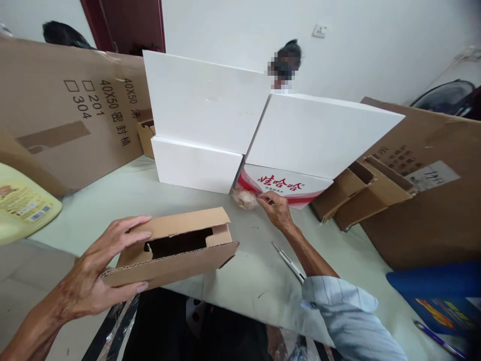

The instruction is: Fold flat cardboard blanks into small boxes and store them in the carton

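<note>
Over pale cloth (246, 278), left fingers (126, 292) clasp a corrugated box (184, 267); right fingers (272, 197) (grip unclear) bunch by crumpled plastic (243, 199).

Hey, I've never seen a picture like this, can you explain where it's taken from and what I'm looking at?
There's no machine here: these are a person's own bare hands, seen by a camera worn on their head, looking forward and down. The left hand holds an open brown cardboard box. The right hand reaches forward, fingertips at a crumpled, see-through bundle; I can't tell whether they grip it. Both are above a table with a pale green surface. On it lies a slim, silvery cutter-like tool. Farther back stand stacked white boxes, one with red print, between large brown cartons.
</note>
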### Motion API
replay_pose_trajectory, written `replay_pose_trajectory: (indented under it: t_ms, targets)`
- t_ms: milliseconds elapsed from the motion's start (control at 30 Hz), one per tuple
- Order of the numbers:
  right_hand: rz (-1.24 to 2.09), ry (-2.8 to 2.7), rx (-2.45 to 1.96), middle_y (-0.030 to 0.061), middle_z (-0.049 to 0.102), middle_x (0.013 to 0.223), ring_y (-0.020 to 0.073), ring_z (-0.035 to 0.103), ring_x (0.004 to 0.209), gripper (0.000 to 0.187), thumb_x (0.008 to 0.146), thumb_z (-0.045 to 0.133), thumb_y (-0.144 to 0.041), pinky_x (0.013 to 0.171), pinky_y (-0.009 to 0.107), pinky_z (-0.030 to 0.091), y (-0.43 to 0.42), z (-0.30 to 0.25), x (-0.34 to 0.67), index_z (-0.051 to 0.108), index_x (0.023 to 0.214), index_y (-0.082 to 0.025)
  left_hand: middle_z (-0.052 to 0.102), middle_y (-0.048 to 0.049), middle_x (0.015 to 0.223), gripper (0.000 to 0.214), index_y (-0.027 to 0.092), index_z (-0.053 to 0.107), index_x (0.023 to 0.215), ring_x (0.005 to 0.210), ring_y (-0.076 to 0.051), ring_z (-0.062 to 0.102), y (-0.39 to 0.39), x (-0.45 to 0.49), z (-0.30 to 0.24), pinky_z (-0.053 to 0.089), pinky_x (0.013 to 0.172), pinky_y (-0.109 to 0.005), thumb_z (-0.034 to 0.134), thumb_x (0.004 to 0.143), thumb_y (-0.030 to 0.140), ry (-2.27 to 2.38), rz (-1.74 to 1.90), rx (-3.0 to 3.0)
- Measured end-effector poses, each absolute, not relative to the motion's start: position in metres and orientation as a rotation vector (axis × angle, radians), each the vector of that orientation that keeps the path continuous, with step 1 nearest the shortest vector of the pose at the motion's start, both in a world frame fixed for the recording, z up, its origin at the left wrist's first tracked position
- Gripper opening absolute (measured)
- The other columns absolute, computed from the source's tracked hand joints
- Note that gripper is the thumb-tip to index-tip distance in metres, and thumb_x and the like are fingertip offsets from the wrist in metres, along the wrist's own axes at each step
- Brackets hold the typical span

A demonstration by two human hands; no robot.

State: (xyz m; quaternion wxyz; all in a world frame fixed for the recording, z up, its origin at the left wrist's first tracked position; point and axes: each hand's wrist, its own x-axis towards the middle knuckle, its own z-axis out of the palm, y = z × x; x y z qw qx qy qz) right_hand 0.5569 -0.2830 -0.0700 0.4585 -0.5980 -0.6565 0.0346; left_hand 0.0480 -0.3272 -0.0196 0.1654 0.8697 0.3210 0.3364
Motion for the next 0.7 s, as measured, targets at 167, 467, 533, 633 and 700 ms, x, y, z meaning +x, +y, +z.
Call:
replay_pose_trajectory:
  t_ms: [167,467,533,633,700]
  targets:
    - [0.129,-1.616,-1.532,0.0066,0.070,0.080,0.0223,0.061,0.073,0.036,0.089,0.068,-0.057,0.071,0.037,0.048,-0.250,-0.087,0.568,0.073,0.082,-0.022,0.056,-0.0069,0.161,0.063,0.045,0.061,0.146,0.143,-0.038,0.059,-0.329,0.048,-0.017,0.057,0.110,-0.055,0.075,0.086,0.028,0.944,0.937,2.453]
    - [0.224,-1.571,-1.608,0.0051,0.068,0.080,0.0209,0.058,0.071,0.034,0.083,0.073,-0.055,0.068,0.034,0.046,-0.230,-0.110,0.579,0.071,0.086,-0.021,0.056,-0.0046,0.162,0.070,0.050,0.059,0.148,0.142,-0.041,0.060,-0.332,0.047,-0.019,0.058,0.109,-0.061,0.074,0.082,0.032,1.001,0.905,2.438]
    - [0.232,-1.561,-1.622,0.0044,0.067,0.079,0.0202,0.056,0.071,0.035,0.083,0.073,-0.055,0.067,0.034,0.044,-0.229,-0.112,0.580,0.071,0.086,-0.021,0.056,-0.0033,0.162,0.072,0.051,0.059,0.149,0.141,-0.041,0.060,-0.332,0.047,-0.020,0.058,0.109,-0.062,0.073,0.082,0.032,1.003,0.919,2.441]
    - [0.241,-1.554,-1.649,0.0033,0.065,0.079,0.0195,0.055,0.070,0.035,0.080,0.075,-0.055,0.066,0.033,0.042,-0.228,-0.112,0.580,0.070,0.084,-0.021,0.057,-0.0019,0.161,0.073,0.052,0.058,0.150,0.140,-0.042,0.061,-0.332,0.047,-0.021,0.059,0.109,-0.064,0.074,0.081,0.033,1.007,0.931,2.443]
    - [0.245,-1.551,-1.676,0.0028,0.066,0.078,0.0196,0.055,0.070,0.035,0.079,0.076,-0.055,0.065,0.033,0.042,-0.228,-0.112,0.581,0.071,0.087,-0.021,0.058,-0.0020,0.160,0.075,0.053,0.060,0.149,0.139,-0.043,0.062,-0.332,0.047,-0.022,0.059,0.108,-0.065,0.075,0.079,0.033,1.011,0.936,2.434]
